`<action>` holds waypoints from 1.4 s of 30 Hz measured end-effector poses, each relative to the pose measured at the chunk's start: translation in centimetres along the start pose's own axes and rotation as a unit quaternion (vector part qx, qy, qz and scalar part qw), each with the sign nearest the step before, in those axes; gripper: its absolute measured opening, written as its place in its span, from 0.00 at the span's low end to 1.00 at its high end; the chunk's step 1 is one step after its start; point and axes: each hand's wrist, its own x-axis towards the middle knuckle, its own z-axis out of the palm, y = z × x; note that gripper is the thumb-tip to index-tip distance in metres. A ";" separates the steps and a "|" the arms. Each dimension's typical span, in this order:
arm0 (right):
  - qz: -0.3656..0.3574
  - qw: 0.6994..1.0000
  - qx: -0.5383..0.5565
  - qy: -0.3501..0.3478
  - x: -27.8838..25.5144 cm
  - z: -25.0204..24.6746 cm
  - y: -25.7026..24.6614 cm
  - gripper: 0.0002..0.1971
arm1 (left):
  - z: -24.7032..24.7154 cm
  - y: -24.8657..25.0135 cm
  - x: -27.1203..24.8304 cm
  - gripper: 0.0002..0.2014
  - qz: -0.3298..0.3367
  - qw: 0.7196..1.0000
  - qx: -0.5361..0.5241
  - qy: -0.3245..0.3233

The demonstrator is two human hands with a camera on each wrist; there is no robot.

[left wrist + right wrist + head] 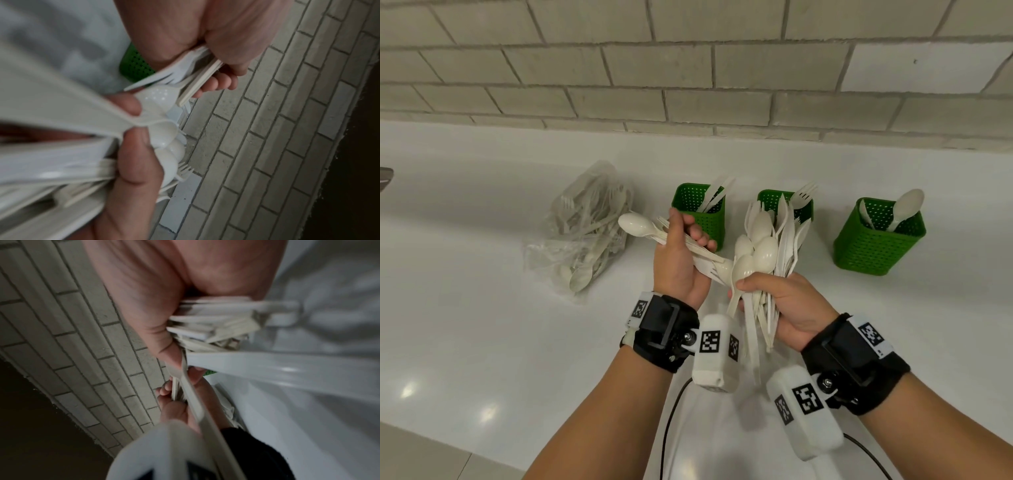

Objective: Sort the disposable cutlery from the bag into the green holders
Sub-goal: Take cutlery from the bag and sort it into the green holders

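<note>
Holders [878,246]: a few pieces are held in each.
Bag [582,229]: much is left inside.
Left hand [681,260]: a small bunch is gripped.
Right hand [787,305]: a big mixed bundle [767,253] is clenched, unsorted.

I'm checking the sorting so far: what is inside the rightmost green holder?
The rightmost green holder has two white spoons standing bowl-up, one tall, one lower at the left. Their handles and the holder's bottom are hidden by its wall.
</note>
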 end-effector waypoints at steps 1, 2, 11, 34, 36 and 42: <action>0.001 1.000 -0.006 0.000 0.0 0.1 0.1 0.15 | 0.0 0.0 -0.1 0.15 0.000 1.000 0.005 0.001; 0.000 1.000 -0.011 0.001 -0.1 0.0 0.1 0.15 | -0.1 0.0 -0.2 0.15 -0.001 1.000 0.008 0.002; -0.009 0.998 -0.054 -0.006 -0.3 -3.0 -2.0 0.12 | -2.4 3.6 1.3 0.15 0.015 0.991 0.133 -0.024; -0.283 0.948 -0.138 0.053 -1.2 -4.4 -4.0 0.18 | -2.9 0.2 -2.6 0.28 0.103 0.855 0.441 -0.251; -0.333 0.927 -0.153 0.074 -1.2 -3.6 -3.2 0.17 | -2.2 0.0 -2.6 0.30 0.084 0.861 0.423 -0.271; -0.354 0.911 -0.211 0.013 -0.4 -1.6 -1.1 0.18 | -0.7 -1.8 -3.2 0.29 0.043 0.840 0.426 -0.333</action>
